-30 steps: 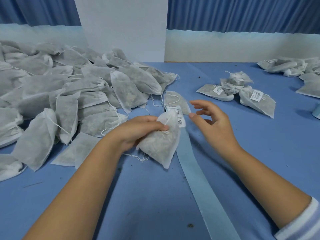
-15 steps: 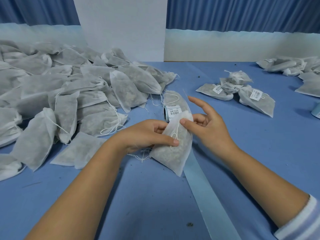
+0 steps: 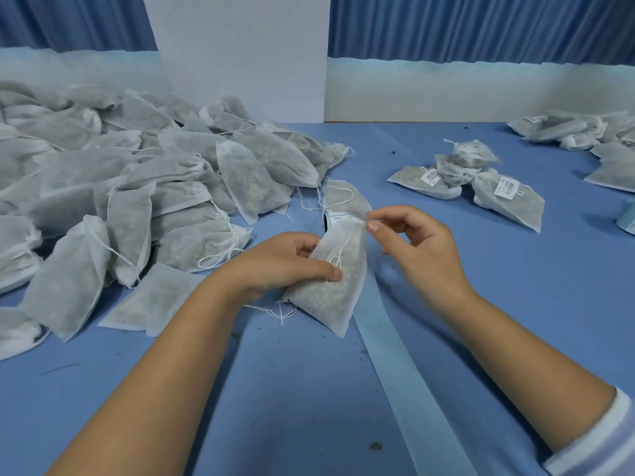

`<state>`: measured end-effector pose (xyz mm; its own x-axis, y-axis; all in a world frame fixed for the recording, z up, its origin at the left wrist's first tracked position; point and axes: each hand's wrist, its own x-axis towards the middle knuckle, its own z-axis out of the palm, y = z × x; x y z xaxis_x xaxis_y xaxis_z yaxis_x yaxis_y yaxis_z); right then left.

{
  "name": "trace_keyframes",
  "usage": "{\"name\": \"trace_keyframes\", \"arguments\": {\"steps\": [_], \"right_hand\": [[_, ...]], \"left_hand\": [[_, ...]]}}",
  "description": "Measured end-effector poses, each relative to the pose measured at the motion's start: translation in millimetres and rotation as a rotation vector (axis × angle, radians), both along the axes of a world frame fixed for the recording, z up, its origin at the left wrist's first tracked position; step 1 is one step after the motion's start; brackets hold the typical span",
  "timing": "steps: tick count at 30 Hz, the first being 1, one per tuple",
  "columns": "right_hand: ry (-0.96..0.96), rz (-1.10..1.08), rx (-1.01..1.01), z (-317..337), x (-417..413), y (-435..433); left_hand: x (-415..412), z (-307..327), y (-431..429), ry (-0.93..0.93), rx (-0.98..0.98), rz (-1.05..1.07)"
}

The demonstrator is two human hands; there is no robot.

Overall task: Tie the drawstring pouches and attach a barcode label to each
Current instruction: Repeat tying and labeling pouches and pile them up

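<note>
Most of the work lies ahead, I judge. On the desk (image 3: 515, 304) a big heap of pouches (image 3: 137, 187) fills the far left, strings loose and no labels showing. Only a small cluster of labelled pouches (image 3: 481, 183) sits far right. The pouch (image 3: 330, 290) I am working on lies near centre, its bottom on the backing strip (image 3: 395, 355), just in front of the label roll (image 3: 335, 216). My left grip (image 3: 285, 262) clasps its left side, thumb across the front. My right grip (image 3: 419, 249) pinches its top corner. Its drawstring (image 3: 338, 259) hangs loose, untied, and it has no label.
</note>
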<state>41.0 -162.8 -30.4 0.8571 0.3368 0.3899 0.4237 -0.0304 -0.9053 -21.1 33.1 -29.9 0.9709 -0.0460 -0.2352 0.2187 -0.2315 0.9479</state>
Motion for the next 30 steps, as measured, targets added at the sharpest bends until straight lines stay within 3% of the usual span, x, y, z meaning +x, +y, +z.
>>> {"name": "trace_keyframes", "arguments": {"steps": [9, 15, 24, 30], "right_hand": [[0.094, 0.191, -0.056, -2.1, -2.1, 3.0], [0.172, 0.124, -0.067, -8.2, -0.5, 6.1], [-0.02, 0.007, -0.146, -14.6, -0.4, 7.3], [-0.064, 0.001, -0.135, -14.7, -1.8, 6.8]], "left_hand": [[2.5, -1.8, -1.9, -0.072, 0.067, 0.057], [2.1, -1.1, -4.3, -0.101, 0.074, 0.021], [-0.1, 1.1, -7.3, -0.105, 0.024, -0.005], [-1.0, 7.3, -16.7, -0.075, -0.028, 0.123]]}}
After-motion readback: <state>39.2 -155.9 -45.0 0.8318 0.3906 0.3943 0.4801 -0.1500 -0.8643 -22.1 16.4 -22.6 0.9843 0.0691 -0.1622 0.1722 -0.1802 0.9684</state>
